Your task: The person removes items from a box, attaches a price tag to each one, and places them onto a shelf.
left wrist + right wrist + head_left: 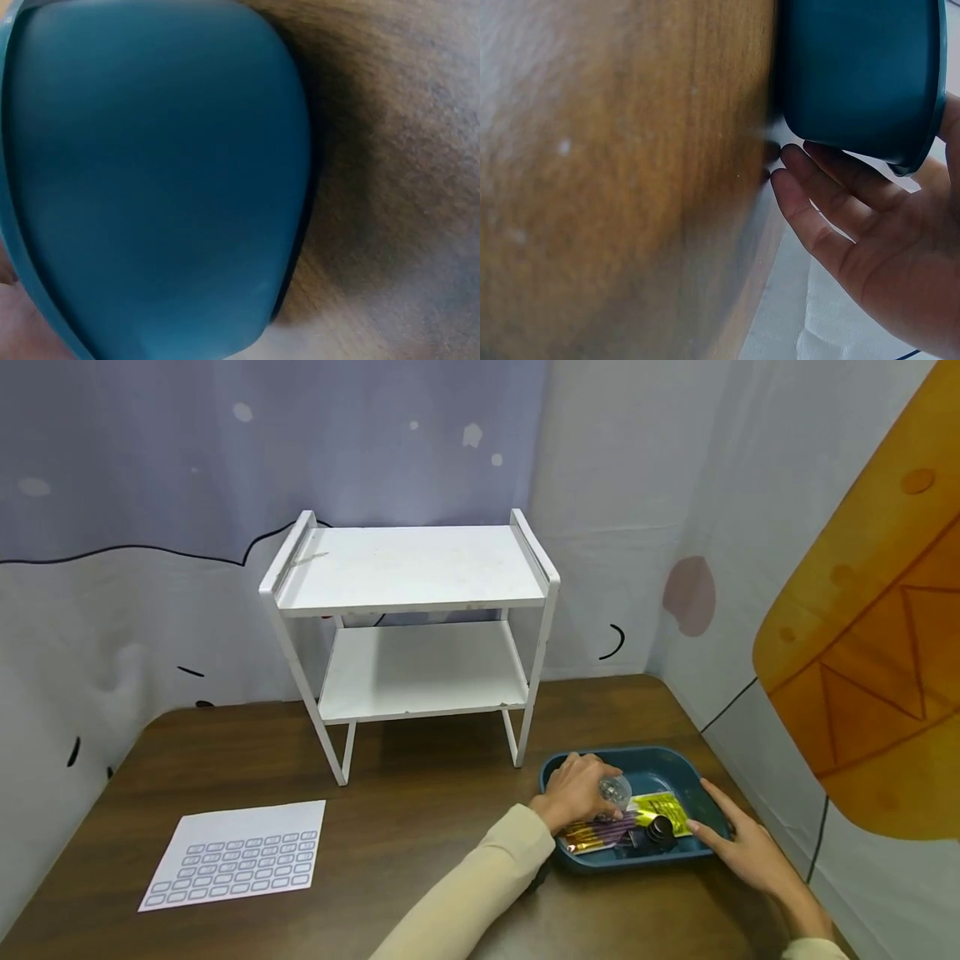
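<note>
My left hand (577, 789) reaches into a blue plastic bin (667, 762) on the table. Its thumb and fingers pinch a clear, shiny round thing (617, 792), partly hidden by the fingers. Beneath and beside that hand lie a yellow packet (663, 810), a packet of gold and purple sticks (596, 835) and a small dark bottle with a black cap (660, 828). At the bin's right end is my right hand (742, 843), thumb at the rim. In the right wrist view its loosely straight fingers (817, 199) lie along the bin's outside.
A white two-tier shelf (420, 568) stands at the back of the wooden table (420, 843). To the left lies a white sheet (240, 856) printed with rows of small boxes. Patterned cloth (615, 527) hangs behind the table and along its right side.
</note>
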### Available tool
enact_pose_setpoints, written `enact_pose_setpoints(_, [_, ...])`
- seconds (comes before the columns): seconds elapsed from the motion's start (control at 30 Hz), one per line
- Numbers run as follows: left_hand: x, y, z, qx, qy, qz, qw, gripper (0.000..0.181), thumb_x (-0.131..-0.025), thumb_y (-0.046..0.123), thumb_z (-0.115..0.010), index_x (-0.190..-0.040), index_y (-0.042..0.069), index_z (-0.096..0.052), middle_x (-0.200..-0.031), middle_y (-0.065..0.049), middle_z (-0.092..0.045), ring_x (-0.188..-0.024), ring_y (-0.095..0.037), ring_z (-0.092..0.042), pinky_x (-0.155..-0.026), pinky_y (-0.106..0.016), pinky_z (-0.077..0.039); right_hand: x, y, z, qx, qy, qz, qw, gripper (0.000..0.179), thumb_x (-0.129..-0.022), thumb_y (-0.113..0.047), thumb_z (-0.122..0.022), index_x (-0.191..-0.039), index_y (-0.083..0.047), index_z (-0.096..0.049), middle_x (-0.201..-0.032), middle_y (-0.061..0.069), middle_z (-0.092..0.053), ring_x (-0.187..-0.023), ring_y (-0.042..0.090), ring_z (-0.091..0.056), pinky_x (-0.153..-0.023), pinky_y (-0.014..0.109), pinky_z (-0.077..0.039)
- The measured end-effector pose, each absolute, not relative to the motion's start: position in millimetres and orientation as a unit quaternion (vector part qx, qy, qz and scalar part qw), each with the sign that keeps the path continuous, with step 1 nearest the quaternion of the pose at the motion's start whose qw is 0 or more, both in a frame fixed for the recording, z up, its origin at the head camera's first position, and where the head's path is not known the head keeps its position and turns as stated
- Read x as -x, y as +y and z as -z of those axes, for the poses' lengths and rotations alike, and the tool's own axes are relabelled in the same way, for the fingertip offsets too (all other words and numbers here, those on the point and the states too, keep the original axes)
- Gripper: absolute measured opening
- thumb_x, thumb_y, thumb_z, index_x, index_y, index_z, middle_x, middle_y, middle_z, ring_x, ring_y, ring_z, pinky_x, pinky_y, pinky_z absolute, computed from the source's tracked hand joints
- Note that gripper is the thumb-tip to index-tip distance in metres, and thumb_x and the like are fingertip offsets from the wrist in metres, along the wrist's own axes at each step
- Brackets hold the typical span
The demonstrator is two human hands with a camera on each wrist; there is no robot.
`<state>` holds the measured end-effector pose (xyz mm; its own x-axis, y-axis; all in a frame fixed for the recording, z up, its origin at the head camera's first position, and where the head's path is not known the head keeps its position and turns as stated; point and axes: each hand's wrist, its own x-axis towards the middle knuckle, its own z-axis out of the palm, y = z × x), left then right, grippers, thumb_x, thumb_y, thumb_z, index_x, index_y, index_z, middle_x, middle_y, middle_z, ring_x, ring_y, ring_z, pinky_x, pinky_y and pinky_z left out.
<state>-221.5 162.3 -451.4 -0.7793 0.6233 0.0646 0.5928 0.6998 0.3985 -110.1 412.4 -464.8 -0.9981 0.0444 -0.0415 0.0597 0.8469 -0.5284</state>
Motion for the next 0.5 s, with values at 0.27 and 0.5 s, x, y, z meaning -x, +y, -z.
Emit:
enact_pose_setpoints(0.27, [224.5, 163.5, 457.2, -0.344, 0.916, -0.203, 0.04, 0.062, -0.075, 0.045, -0.086, -0.132, 0.031, -0.066, -0.125, 0.004, -0.064, -0.108, -0.014, -0.06, -0.088, -0.024, -0.051, 110.4, 411.7, 464.9, -0.031, 0.96, 0.279, 0.019, 0.083, -0.1, -0.044, -0.058, -0.161, -0.012, -0.013, -0.156, 0.037, -0.025, -0.125, 0.068, -0.039, -0.089, 0.076, -0.042])
enact_pose_setpoints(0.5, [224.7, 164.2, 460.5, -0.359, 0.909, -0.211, 0.026, 0.056, -0.074, 0.042, -0.087, -0.127, 0.029, -0.07, -0.122, 0.001, -0.068, -0.104, -0.016, -0.059, -0.092, -0.025, -0.049, 110.2, 410.7, 464.5, -0.031, 0.961, 0.275, 0.018, 0.083, -0.1, -0.044, -0.057, -0.161, -0.011, -0.013, -0.155, 0.037, -0.026, -0.124, 0.068, -0.039, -0.088, 0.076, -0.042])
